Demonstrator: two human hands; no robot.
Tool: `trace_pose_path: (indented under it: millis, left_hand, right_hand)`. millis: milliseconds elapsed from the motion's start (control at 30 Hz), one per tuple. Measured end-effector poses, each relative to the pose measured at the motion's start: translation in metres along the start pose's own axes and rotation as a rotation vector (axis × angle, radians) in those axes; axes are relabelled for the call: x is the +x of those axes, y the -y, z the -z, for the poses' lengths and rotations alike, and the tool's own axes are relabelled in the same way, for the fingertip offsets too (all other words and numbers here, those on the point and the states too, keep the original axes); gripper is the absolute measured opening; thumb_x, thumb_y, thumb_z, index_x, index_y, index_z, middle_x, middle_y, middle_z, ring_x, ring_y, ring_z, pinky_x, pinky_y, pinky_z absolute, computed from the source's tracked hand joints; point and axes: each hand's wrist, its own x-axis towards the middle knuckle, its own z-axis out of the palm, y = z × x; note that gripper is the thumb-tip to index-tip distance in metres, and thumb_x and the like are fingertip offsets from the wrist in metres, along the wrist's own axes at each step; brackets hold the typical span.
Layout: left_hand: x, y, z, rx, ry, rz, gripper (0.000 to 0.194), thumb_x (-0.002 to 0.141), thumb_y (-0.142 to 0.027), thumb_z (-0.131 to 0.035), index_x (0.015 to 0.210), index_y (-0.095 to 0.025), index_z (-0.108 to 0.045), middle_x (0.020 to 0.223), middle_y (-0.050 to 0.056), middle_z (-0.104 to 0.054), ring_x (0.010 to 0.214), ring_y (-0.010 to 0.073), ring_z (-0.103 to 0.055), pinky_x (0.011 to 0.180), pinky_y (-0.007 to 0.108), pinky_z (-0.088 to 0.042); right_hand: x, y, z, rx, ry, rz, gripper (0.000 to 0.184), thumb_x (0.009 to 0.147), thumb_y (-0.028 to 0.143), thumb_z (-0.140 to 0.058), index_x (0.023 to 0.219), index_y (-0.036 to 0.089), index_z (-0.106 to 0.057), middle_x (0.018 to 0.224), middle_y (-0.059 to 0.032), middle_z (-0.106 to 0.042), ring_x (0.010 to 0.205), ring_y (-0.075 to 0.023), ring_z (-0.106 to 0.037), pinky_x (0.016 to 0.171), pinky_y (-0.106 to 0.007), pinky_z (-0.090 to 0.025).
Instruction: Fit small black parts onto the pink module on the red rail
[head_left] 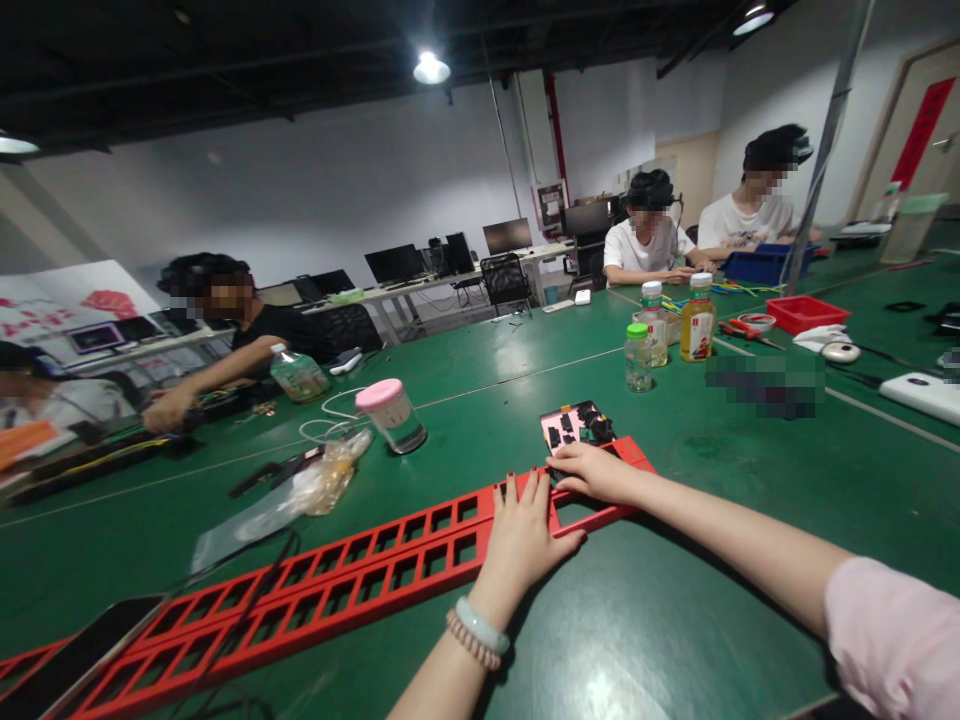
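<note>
A long red plastic frame (360,575) with two rows of rectangular openings lies across the green table. My left hand (525,535) rests flat on it near its right part, fingers spread and thumb out to the right. My right hand (592,472) is at the frame's right end, its fingers bent together over the far rail. Something dark shows under those fingertips, too hidden to name. Just behind my right hand sits a small open box (564,425) with a pinkish inside and several black pieces in it.
A phone (90,645) lies over the frame's left end. Beyond the frame stand a pink-lidded jar (391,418), a plastic bag (300,495) and several bottles (697,325). A red tray (808,314) and pliers (750,332) lie at right. Other people work around the table.
</note>
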Motion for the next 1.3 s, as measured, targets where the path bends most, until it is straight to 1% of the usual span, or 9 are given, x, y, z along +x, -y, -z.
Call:
trace_pose_path:
  millis: [267, 600, 800, 967, 1067, 1133, 1233, 1300]
  left_hand:
    - [0.000, -0.001, 0.000, 0.004, 0.005, 0.005, 0.091, 0.071, -0.067, -0.051, 0.141, -0.011, -0.033, 0.145, 0.014, -0.034, 0.133, 0.0437, -0.021, 0.107, 0.057, -0.018]
    - [0.001, -0.001, 0.001, 0.000, 0.006, 0.004, 0.091, 0.071, -0.066, -0.051, 0.140, -0.010, -0.033, 0.145, 0.015, -0.033, 0.133, 0.0436, -0.021, 0.107, 0.057, -0.018]
    - [0.000, -0.002, 0.000, 0.003, -0.008, -0.003, 0.089, 0.072, -0.066, -0.050, 0.139, -0.009, -0.035, 0.144, 0.015, -0.035, 0.132, 0.0440, -0.022, 0.107, 0.058, -0.019]
    - [0.000, -0.002, 0.001, 0.006, -0.009, -0.002, 0.086, 0.072, -0.065, -0.051, 0.138, -0.011, -0.037, 0.143, 0.013, -0.038, 0.132, 0.0437, -0.023, 0.107, 0.057, -0.020]
    - [0.001, -0.001, 0.001, 0.009, -0.012, -0.003, 0.086, 0.073, -0.064, -0.051, 0.139, -0.011, -0.036, 0.143, 0.014, -0.037, 0.132, 0.0435, -0.023, 0.107, 0.057, -0.020]
    - [0.001, 0.000, 0.000, 0.014, -0.018, -0.005, 0.086, 0.073, -0.064, -0.051, 0.138, -0.010, -0.037, 0.143, 0.014, -0.036, 0.132, 0.0433, -0.024, 0.107, 0.057, -0.020]
    - [0.001, 0.000, 0.001, 0.021, -0.020, -0.011, 0.084, 0.073, -0.065, -0.050, 0.137, -0.011, -0.038, 0.143, 0.014, -0.036, 0.132, 0.0430, -0.024, 0.107, 0.057, -0.019]
    - [0.000, 0.000, 0.002, 0.023, -0.018, -0.008, 0.084, 0.074, -0.065, -0.049, 0.138, -0.011, -0.038, 0.143, 0.014, -0.037, 0.132, 0.0429, -0.024, 0.107, 0.057, -0.019]
  right_hand:
    - [0.000, 0.002, 0.003, -0.019, 0.021, 0.045, 0.039, 0.087, 0.029, -0.054, 0.122, 0.012, -0.056, 0.112, -0.0144, -0.058, 0.104, -0.0219, -0.055, 0.094, -0.035, -0.044]
    - [-0.001, 0.004, 0.006, -0.008, 0.024, 0.075, 0.037, 0.088, 0.031, -0.050, 0.120, 0.012, -0.057, 0.110, -0.0131, -0.054, 0.101, -0.0203, -0.053, 0.092, -0.032, -0.045]
    - [0.000, 0.007, 0.010, -0.026, 0.040, 0.075, 0.032, 0.089, 0.031, -0.049, 0.112, 0.013, -0.061, 0.104, -0.0116, -0.054, 0.096, -0.0195, -0.054, 0.089, -0.032, -0.046]
    - [0.000, 0.006, 0.010, -0.030, 0.033, 0.085, 0.032, 0.089, 0.031, -0.047, 0.113, 0.012, -0.060, 0.105, -0.0124, -0.053, 0.096, -0.0200, -0.053, 0.088, -0.033, -0.046]
    - [-0.001, 0.007, 0.008, -0.018, 0.011, 0.081, 0.033, 0.089, 0.030, -0.047, 0.115, 0.013, -0.059, 0.105, -0.0127, -0.053, 0.096, -0.0203, -0.053, 0.089, -0.034, -0.046]
    - [-0.002, 0.008, 0.008, -0.007, -0.021, 0.084, 0.037, 0.088, 0.029, -0.050, 0.121, 0.013, -0.055, 0.108, -0.0136, -0.051, 0.100, -0.0212, -0.052, 0.091, -0.036, -0.045]
    - [0.000, 0.007, 0.010, 0.014, -0.108, 0.067, 0.046, 0.084, 0.027, -0.056, 0.127, 0.014, -0.049, 0.113, -0.0144, -0.050, 0.105, -0.0227, -0.049, 0.092, -0.038, -0.043]
    - [0.002, 0.001, 0.017, 0.005, -0.183, 0.007, 0.041, 0.082, 0.024, -0.057, 0.122, 0.015, -0.054, 0.110, -0.0133, -0.051, 0.104, -0.0228, -0.049, 0.092, -0.040, -0.043]
